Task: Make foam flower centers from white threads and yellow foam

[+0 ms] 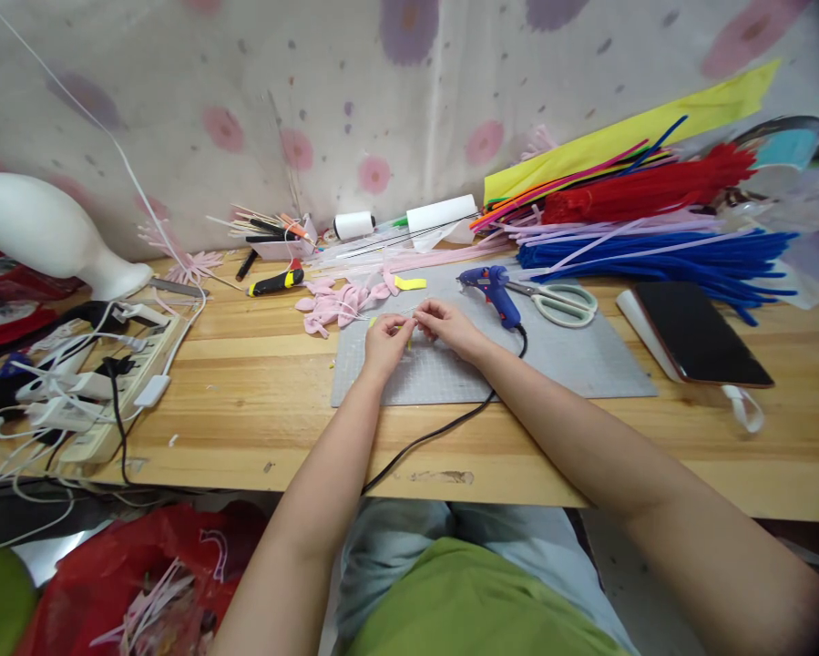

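Over the grey cutting mat (552, 369), my left hand (385, 346) and my right hand (448, 328) meet fingertip to fingertip, both closed in a pinch. What they hold is small and mostly covered by the fingers; a bit of yellow shows just below them. Left of the hands lie fuzzy pink pieces (333, 305) with thin white stems. A short yellow strip (410, 283) rests behind my fingers. To the right are a blue glue gun (496, 293) and scissors (565, 305) with pale handles.
Blue pipe cleaners (655, 257) and a red bundle (648, 187) are heaped at back right. A phone (702, 333) lies at right. A yellow-black utility knife (275, 282) is behind left; a cable-filled power strip (126, 392) stands left. The glue gun's black cord (436, 432) crosses the front edge.
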Demonstrator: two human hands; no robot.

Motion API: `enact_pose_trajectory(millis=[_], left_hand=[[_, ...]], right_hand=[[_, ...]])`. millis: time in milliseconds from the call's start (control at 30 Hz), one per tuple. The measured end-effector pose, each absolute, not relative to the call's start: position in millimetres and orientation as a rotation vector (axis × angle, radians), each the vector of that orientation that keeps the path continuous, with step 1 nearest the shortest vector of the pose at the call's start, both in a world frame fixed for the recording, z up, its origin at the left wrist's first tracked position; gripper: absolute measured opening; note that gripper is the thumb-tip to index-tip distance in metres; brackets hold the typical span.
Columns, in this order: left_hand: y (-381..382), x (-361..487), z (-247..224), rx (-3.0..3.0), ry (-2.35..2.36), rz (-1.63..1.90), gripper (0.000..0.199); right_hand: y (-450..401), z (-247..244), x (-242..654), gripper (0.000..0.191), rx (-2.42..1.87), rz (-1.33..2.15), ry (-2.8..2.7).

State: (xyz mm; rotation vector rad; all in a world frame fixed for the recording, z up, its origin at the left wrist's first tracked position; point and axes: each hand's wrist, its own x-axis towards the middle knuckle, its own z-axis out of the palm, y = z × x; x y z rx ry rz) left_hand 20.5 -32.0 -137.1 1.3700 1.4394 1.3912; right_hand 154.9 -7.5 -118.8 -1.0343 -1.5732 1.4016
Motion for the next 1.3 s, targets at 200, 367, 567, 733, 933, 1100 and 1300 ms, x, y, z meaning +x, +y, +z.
enact_pose_trajectory(millis=[200,367,567,733,933,1100,1300], left_hand=[[-33.0,20.9,-135.6,1.378,1.472,1.389,0.015],[-34.0,21.4,-134.3,1.370,1.475,1.383,0.014],[-34.6,21.1,-133.7,1.401,1.475,1.382,0.013],[-33.7,21.4,-135.6,1.462,1.488,1.377,0.013],[-34.0,21.8,-134.8,1.512,1.508,1.385,0.013],[-34.7,21.5,-133.0,1.486,1.495,1.386,0.013],[-36.2,21.2,-132.5,1.421,1.452,1.396,0.015]], right_hand=[[-7.8,-121.9,157.1,0.024,-1.128,1.071,-1.795],[-7.1,-123.4,157.5,0.028,-1.140,1.060,-1.820],[-7.9,-121.8,159.8,0.028,-1.115,1.216,-1.815],[-9.3,-117.2,160.9,0.019,-1.144,1.142,-1.846],[-6.6,-120.7,159.8,0.039,-1.193,1.052,-1.909],[-7.2,-122.8,160.4,0.051,-1.207,1.226,-1.829],[-8.7,-121.0,160.5,0.048,-1.227,1.353,-1.689]])
